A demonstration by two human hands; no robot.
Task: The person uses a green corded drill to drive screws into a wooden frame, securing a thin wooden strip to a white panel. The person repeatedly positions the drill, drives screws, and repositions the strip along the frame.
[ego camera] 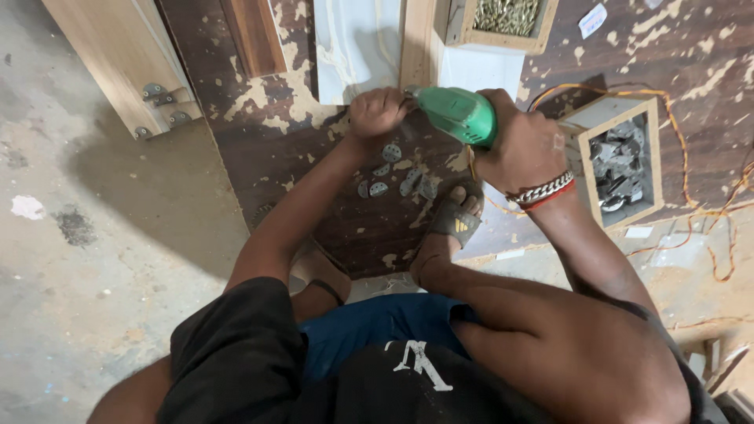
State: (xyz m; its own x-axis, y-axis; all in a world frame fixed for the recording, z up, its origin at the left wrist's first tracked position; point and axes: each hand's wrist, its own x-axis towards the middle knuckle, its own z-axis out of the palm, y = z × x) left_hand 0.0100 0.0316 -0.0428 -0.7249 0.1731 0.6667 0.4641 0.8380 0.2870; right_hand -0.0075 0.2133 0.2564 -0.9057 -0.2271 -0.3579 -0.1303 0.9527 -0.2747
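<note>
Squarely over the dark, paint-flecked board (267, 149) on the floor, a green power drill (459, 115) lies on its side, its nose pointing at the pale wooden strip (416, 43) just beyond it. The right hand (522, 145) is wrapped shut around the drill's rear body, and the left hand (377, 112) is curled closed at the drill's tip, pinching something too small to make out. Just below the drill, a scatter of small grey metal plates (393, 177) lies loose on the board, and a sandalled foot (455, 220) rests beside them.

By the look of it the drill is stiff, fairly heavy and smooth-shelled, best gripped around its thick body as it is now; the plates seem light, thin and easy to knock about. To the drill's right, an open box of metal fittings (624, 161) and an orange cable (707, 196) crowd the room for the elbow. Above the drill, a box of brass screws (506, 17) sits close. Left of the drill the board is more open, up to its edge near the hinged wooden panel (129, 67)
</note>
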